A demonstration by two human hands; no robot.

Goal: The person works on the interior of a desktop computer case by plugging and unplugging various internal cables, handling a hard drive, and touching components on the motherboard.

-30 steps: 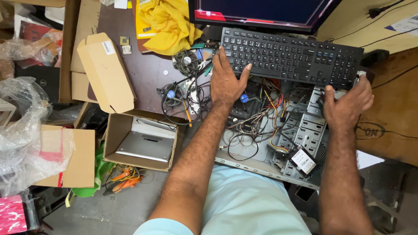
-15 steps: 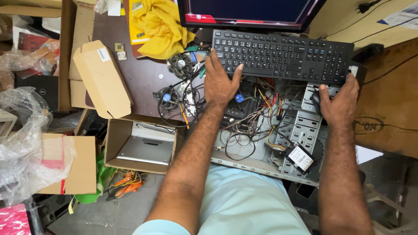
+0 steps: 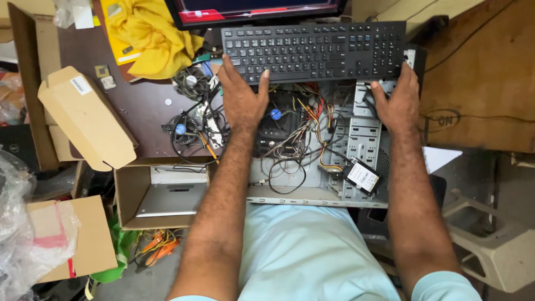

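A person is looking down at their two bare hands, both gripping a black keyboard (image 3: 317, 50) by its near long edge. The left hand (image 3: 242, 95) is holding the edge left of centre, fingers spread flat over the lowest keys and thumb stretched out to the right. The right hand (image 3: 398, 100) is clasping the near right corner, fingers curled up against the edge, thumb pointing left. The keyboard is lying level across the far side of an open computer case (image 3: 334, 167), just below a monitor (image 3: 262, 11) with a red strip along its lower edge. Inside the case, red, yellow and black wires (image 3: 312, 131) are tangling around a metal drive cage, and a small drive (image 3: 362, 177) is resting loose near the front. To the left, a brown desk (image 3: 139, 106) is holding a cooling fan (image 3: 192, 82), a yellow cloth (image 3: 153, 36) and a long cardboard box (image 3: 86, 117); an open box (image 3: 161, 195) is sitting below it. The keyboard looks light, stiff and flat, with smooth plastic that could slide; its keys give under pressure, so the solid edges at both ends seem the safest places to hold. Whether a cable is trailing from it cannot be seen.
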